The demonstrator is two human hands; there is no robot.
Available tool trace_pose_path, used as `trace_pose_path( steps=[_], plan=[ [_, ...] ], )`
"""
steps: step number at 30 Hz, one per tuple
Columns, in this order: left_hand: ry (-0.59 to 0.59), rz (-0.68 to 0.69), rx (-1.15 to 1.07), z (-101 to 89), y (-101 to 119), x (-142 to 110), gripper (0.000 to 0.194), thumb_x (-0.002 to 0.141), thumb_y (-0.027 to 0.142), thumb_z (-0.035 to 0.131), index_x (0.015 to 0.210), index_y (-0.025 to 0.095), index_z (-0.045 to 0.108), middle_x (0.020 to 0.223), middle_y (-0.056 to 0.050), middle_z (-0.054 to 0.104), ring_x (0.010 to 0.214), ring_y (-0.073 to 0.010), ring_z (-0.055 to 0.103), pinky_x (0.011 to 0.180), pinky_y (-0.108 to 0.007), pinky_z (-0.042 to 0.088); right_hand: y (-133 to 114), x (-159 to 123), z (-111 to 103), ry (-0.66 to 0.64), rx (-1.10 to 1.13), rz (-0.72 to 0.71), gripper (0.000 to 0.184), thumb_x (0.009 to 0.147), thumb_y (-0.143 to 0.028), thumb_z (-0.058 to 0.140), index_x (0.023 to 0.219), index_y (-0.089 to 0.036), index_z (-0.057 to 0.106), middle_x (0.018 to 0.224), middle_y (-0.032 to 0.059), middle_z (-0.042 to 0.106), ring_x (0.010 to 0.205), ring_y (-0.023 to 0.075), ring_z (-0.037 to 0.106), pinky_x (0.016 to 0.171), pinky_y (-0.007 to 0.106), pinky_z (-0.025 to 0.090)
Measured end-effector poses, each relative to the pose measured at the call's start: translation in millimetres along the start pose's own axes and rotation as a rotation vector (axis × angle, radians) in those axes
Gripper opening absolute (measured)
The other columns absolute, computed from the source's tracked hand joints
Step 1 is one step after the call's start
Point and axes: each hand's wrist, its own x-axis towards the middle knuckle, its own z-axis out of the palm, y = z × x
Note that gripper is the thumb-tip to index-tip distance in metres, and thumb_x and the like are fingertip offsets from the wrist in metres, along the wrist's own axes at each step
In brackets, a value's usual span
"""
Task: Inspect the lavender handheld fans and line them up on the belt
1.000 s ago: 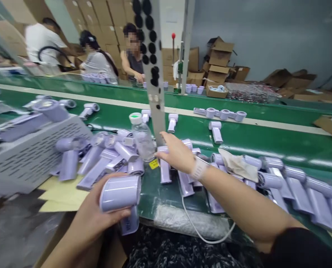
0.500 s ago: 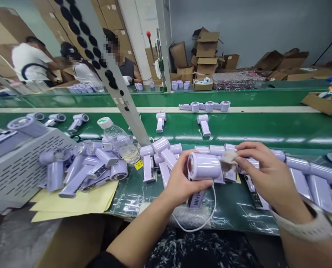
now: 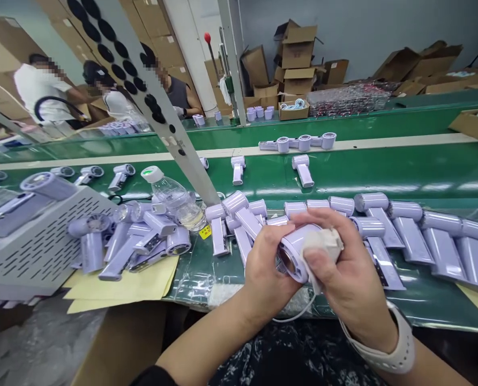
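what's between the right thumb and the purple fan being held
In the head view, a crumpled whitish cloth lies between the thumb of the right hand and the purple fan.

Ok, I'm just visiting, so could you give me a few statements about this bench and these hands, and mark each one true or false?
1. The left hand holds a lilac fan. True.
2. The right hand holds a pale cloth against that fan. True.
3. The clear bottle has no cap on. False: a white cap with a green top is on it.
4. The pale wristband is on the left wrist. False: it is on the right.
5. Yellow sheets lie beneath some of the piled fans. True.
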Motion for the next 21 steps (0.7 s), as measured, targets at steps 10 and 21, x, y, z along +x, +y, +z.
trace_pose_path(
  steps=[10,21],
  plan=[
    [0.037,-0.013,-0.047,-4.9,-4,-10,0.049,0.081,0.023,0.081,0.123,0.025,0.056,0.107,-0.005,0.070,0.092,-0.0202,0.070,0.081,-0.033,0.059,2,-4,15,0.053,-0.167,-0.167,0.031,0.103,-0.027,0.060,0.133,-0.032,0.062,0.114,0.0018,0.074,0.107,0.0203,0.069,0.100,0.038,0.053],
    [-0.068,-0.344,-0.231,-28.3,-10,-11,0.064,0.067,0.050,0.092,0.116,0.024,0.060,0.113,-0.007,0.071,0.096,-0.0227,0.073,0.073,-0.030,0.062,19,51,-32,0.245,-0.236,-0.103,0.030,0.104,-0.039,0.056,0.131,-0.026,0.057,0.094,0.0061,0.076,0.078,0.0238,0.076,0.076,0.044,0.063]
  ],
)
